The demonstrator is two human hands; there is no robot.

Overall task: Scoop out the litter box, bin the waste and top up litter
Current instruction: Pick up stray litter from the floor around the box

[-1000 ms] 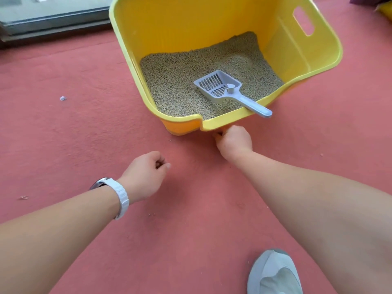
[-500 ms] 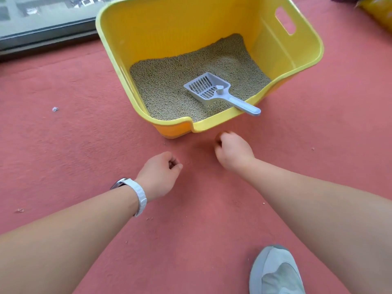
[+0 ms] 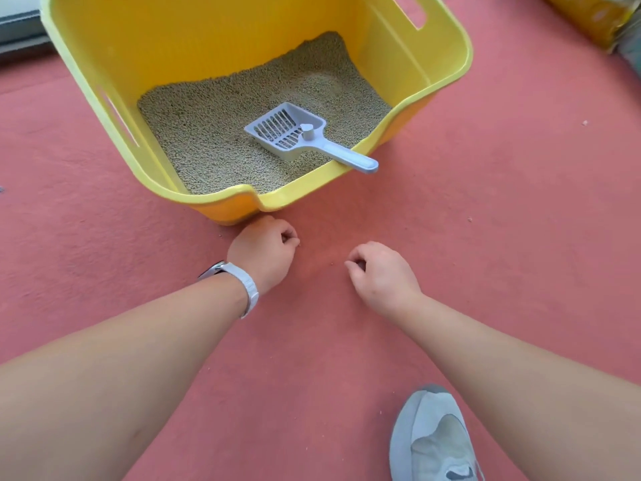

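Scoop (image 3: 295, 137) lies on litter in box (image 3: 222, 199), handle pointing right-forward over rim. Right hand (image 3: 381, 276) nearer handle, left hand (image 3: 263, 251) beside box corner; both curled, empty.

The litter box (image 3: 447, 57) looks like glossy yellow plastic, the scoop (image 3: 295, 135) matt grey plastic, the floor (image 3: 503, 210) rough red.
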